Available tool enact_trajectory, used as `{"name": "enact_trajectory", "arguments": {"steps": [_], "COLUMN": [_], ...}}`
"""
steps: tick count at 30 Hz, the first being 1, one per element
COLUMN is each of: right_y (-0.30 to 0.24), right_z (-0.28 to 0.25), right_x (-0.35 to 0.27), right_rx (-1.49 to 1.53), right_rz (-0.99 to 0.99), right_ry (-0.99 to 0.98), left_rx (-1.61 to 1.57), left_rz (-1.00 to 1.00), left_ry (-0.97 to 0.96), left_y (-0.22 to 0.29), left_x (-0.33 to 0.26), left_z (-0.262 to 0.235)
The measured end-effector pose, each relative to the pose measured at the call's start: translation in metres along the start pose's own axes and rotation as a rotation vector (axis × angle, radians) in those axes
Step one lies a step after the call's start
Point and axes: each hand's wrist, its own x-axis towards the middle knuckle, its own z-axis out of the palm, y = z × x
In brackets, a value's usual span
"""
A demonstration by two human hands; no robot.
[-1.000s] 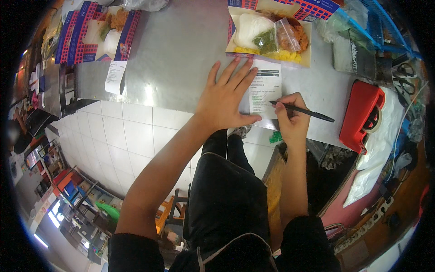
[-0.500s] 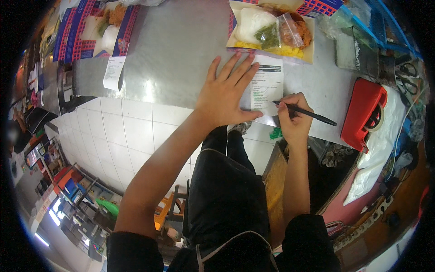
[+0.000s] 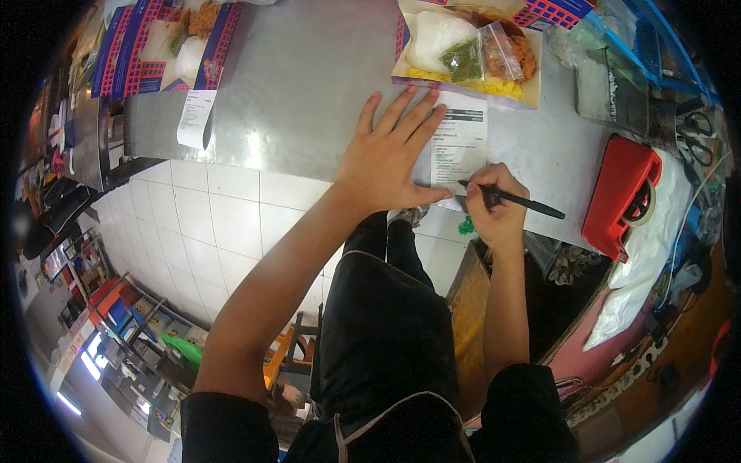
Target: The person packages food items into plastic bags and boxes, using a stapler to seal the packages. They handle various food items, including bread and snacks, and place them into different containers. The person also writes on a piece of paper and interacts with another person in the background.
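Paper slip [image 3: 460, 147] lay on the steel counter [image 3: 309, 85], just below the open food box [image 3: 471, 46], as it had a second earlier. Left hand [image 3: 390, 154] pressed it flat, fingers spread wide, now shifted slightly further up the slip. Right hand [image 3: 494, 204] pinched a black pen [image 3: 513, 201], tip still touching the slip's lower edge, so writing looked ongoing; a red tape dispenser [image 3: 621, 197] sat nearby

- Bare counter [image 3: 309, 85] lies open left of the left hand [image 3: 390, 158].
- Food tray [image 3: 467, 50] blocks passage beyond the receipt [image 3: 459, 143].
- Red tape dispenser [image 3: 621, 193] bounds the right hand [image 3: 498, 208]'s side.
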Motion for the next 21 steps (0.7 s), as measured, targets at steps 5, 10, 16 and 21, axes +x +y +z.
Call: {"name": "enact_trajectory", "arguments": {"steps": [5,10,16,21], "right_y": [-0.002,-0.004,0.024,-0.038], "right_z": [0.011,0.009,-0.018,-0.069], "right_x": [0.005,0.001,0.001,0.032], "right_rx": [0.056,-0.068,0.175,-0.643], "right_rz": [0.109,0.011,-0.012,0.500], "right_ry": [0.225,0.143,0.451,0.174], "left_rx": [0.004,-0.007,-0.042,-0.135], "left_rz": [0.004,0.000,0.002,0.014], "left_ry": [0.004,0.001,-0.005,0.072], "left_y": [0.000,-0.001,0.000,-0.002], "left_x": [-0.001,0.000,0.003,-0.003], "left_z": [0.002,0.002,-0.002,-0.004]}}
